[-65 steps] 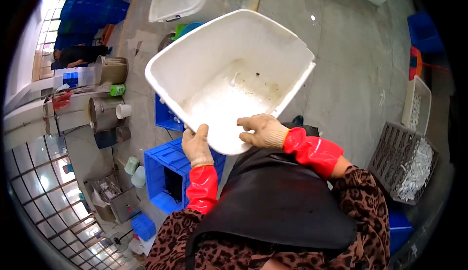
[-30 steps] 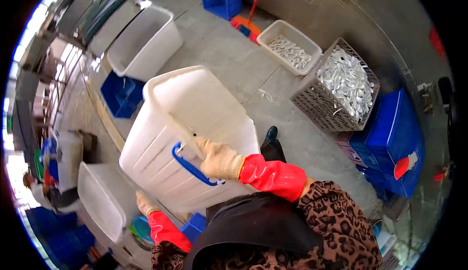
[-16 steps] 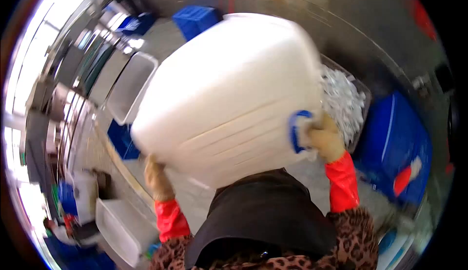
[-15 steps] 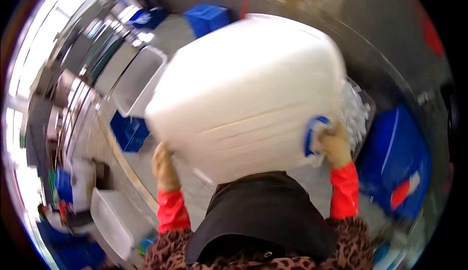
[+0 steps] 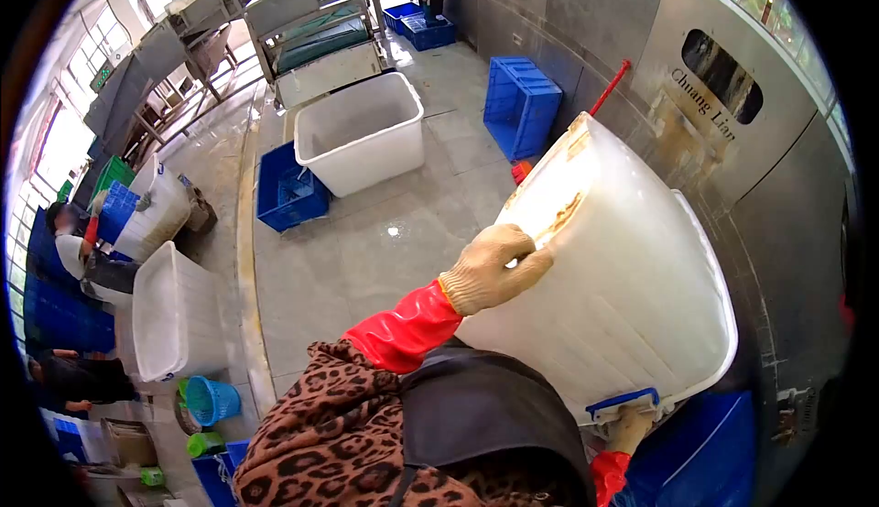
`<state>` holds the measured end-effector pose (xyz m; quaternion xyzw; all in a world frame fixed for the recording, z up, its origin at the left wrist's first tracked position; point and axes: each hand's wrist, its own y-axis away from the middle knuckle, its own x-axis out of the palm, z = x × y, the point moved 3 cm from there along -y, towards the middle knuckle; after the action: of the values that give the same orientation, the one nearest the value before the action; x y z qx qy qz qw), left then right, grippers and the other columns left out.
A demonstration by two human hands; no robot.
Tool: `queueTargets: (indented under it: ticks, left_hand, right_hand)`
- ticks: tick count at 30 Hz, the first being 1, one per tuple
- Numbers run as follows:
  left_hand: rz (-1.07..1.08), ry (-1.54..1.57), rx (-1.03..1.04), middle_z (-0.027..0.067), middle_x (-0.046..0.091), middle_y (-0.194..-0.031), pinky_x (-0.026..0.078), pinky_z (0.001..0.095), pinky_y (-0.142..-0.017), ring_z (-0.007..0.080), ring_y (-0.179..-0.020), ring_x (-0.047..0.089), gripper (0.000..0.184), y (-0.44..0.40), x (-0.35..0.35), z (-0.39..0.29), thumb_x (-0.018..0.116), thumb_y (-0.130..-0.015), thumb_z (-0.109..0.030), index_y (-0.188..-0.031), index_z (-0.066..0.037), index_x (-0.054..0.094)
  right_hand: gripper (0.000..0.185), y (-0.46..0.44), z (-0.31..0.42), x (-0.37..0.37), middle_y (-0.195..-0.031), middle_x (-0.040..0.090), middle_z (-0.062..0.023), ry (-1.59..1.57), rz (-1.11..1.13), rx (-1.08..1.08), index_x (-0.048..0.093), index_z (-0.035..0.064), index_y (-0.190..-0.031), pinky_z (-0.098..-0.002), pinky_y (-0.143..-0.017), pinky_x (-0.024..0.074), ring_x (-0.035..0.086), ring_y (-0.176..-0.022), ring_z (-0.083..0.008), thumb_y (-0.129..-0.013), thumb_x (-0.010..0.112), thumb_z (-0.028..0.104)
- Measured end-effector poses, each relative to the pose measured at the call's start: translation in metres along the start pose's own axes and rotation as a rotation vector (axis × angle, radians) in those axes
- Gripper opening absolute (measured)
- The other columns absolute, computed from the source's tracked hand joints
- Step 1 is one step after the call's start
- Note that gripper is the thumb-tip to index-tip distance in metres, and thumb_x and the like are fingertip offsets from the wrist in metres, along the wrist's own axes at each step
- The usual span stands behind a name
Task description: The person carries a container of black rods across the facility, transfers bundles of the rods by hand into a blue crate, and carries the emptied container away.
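Note:
A large white plastic tub [image 5: 632, 260] is tilted on its side in front of me, its rim toward the right and its brown-stained base toward the upper left. My left hand [image 5: 499, 269], in a cream glove with a red sleeve, curls its fingers over the base edge. Low at the rim, my right hand [image 5: 630, 426] is closed by a blue handle [image 5: 623, 403] on the tub; part of that hand is hidden. The inside of the tub faces away from me.
Another white tub [image 5: 362, 131] stands ahead beside a blue crate [image 5: 291, 191]. A second blue crate [image 5: 520, 109] lies near the metal wall [image 5: 778, 177]. At left are a white tub [image 5: 179, 315], a light-blue basket [image 5: 212, 401] and a person [image 5: 92, 250] working. Blue sheeting [image 5: 691, 452] lies at lower right.
The tub has swung to the right and turned, so its rim now faces right. My left hand has moved right and up along its base; my right hand has gone lower. The view has turned.

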<state>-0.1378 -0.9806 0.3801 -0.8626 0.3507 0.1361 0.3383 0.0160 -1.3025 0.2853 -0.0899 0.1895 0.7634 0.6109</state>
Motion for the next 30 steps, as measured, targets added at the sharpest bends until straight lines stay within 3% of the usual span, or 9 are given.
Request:
queueTargets:
  ticks: [4,6,7,8,9,14,21,23,30]
  left_hand:
    - [-0.060,-0.025,-0.105,0.0128,0.049,-0.061,0.038,0.0322,-0.058,0.0252,-0.061,0.047,0.024,0.009,-0.011,0.014,0.051,-0.074,-0.021,-0.063,0.000,0.053]
    - [-0.038,-0.065,-0.171,0.0134,0.047,-0.061,0.038,0.0326,-0.056,0.0250,-0.059,0.046,0.027,0.016,-0.021,0.025,0.050,-0.075,-0.024,-0.062,0.000,0.052]
    - [-0.098,-0.042,-0.216,0.0133,0.047,-0.061,0.038,0.0325,-0.056,0.0249,-0.059,0.046,0.028,0.019,-0.028,0.022,0.049,-0.076,-0.025,-0.063,0.000,0.052]
    - [-0.101,-0.046,-0.253,0.0133,0.047,-0.062,0.038,0.0322,-0.057,0.0247,-0.061,0.047,0.030,0.027,-0.029,0.024,0.049,-0.076,-0.026,-0.063,0.000,0.052]
    - [-0.102,-0.062,-0.292,0.0133,0.048,-0.063,0.038,0.0319,-0.058,0.0245,-0.062,0.047,0.031,0.039,-0.032,0.023,0.048,-0.076,-0.027,-0.064,0.001,0.052]
    - [-0.250,0.040,-0.627,0.0134,0.049,-0.069,0.038,0.0300,-0.063,0.0224,-0.068,0.048,0.039,0.061,-0.051,0.020,0.044,-0.076,-0.036,-0.066,0.001,0.053]
    - [-0.639,-0.064,-0.875,0.0129,0.051,-0.071,0.039,0.0295,-0.062,0.0220,-0.069,0.049,0.043,0.207,-0.083,-0.049,0.043,-0.075,-0.042,-0.071,0.000,0.053]
    - [-0.577,-0.011,-1.047,0.0116,0.052,-0.070,0.039,0.0295,-0.062,0.0219,-0.068,0.049,0.043,0.247,-0.101,-0.065,0.043,-0.075,-0.042,-0.074,0.000,0.054]
    - [-1.095,0.117,-1.132,0.0071,0.054,-0.070,0.040,0.0274,-0.057,0.0146,-0.064,0.049,0.046,0.413,-0.120,-0.117,0.048,-0.072,-0.044,-0.080,0.000,0.054]
  right_hand:
    - [0.025,0.000,-0.007,0.010,-0.076,0.050,-0.0097,-0.191,0.170,-0.131,0.044,-0.0048,-0.084,-0.0294,-0.061,0.0399,0.048,-0.069,-0.0169,-0.059,0.048,-0.003]
    - [0.020,-0.044,-0.070,0.000,-0.073,0.049,-0.0092,0.362,0.162,-0.295,0.045,-0.0048,-0.078,-0.0283,-0.058,0.0395,0.046,-0.064,-0.0162,-0.059,0.047,-0.004]
    - [0.016,-0.055,-0.079,-0.009,-0.071,0.048,-0.0079,0.258,0.278,-0.464,0.046,-0.0044,-0.075,-0.0272,-0.054,0.0390,0.044,-0.059,-0.0164,-0.059,0.047,-0.004]
    - [0.018,-0.067,-0.082,-0.015,-0.072,0.048,-0.0067,0.566,0.392,-0.634,0.047,-0.0040,-0.077,-0.0254,-0.051,0.0385,0.044,-0.057,-0.0155,-0.059,0.046,-0.005]
    - [0.022,0.001,0.022,0.012,-0.070,0.048,-0.0052,-0.024,0.222,-0.114,0.047,-0.0036,-0.079,-0.0242,-0.051,0.0383,0.044,-0.058,-0.0132,-0.057,0.047,-0.006]
    - [0.022,-0.035,0.077,0.086,-0.072,0.049,-0.0065,0.023,0.544,-0.160,0.049,-0.0029,-0.080,-0.0248,-0.053,0.0392,0.046,-0.059,-0.0147,-0.058,0.049,-0.001]
    - [0.023,0.053,0.082,0.116,-0.074,0.052,-0.0089,0.080,0.923,-0.180,0.051,-0.0018,-0.082,-0.0260,-0.055,0.0407,0.048,-0.061,-0.0174,-0.060,0.053,0.006]
    - [0.024,0.076,0.089,0.122,-0.075,0.053,-0.0096,0.113,1.000,-0.201,0.052,-0.0014,-0.082,-0.0264,-0.056,0.0412,0.049,-0.062,-0.0181,-0.061,0.054,0.008]
    - [0.027,0.184,0.087,0.125,-0.078,0.055,-0.0120,0.290,1.255,-0.292,0.054,-0.0003,-0.084,-0.0276,-0.059,0.0427,0.052,-0.064,-0.0207,-0.063,0.058,0.016]
